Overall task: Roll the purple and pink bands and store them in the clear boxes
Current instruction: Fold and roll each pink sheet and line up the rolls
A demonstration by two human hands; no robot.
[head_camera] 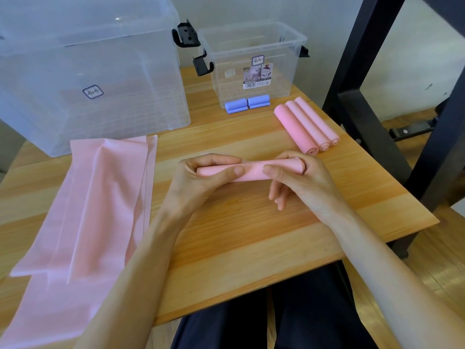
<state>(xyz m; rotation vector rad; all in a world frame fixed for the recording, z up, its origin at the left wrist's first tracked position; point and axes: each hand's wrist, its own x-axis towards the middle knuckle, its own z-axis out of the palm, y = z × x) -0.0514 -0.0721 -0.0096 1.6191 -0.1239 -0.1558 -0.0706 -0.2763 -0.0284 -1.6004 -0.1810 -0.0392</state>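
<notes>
While both hands curl round a pink roll [247, 172] above the table [251, 238] — left hand [201, 177] pinching one end, right hand [299, 177] the other — three pink rolls [305, 127] and two purple rolls [247, 104] lie finished outside the small box [251, 59]. Flat pink bands [95, 197] beside the big box [88, 71] remain unrolled — nothing looks stored yet.

Person seated at the table, seen from above. Both forearms were bare to the lower edge of the view, with no sleeves, watch, bracelet or rings showing. The left hand [201, 175] and the right hand [299, 177] wore no gloves; the fingernails were short and unpainted. Dark navy trousers [309, 311] of plain, unpatterned cloth covered both thighs, the two legs parted by a narrow gap at the middle.
</notes>
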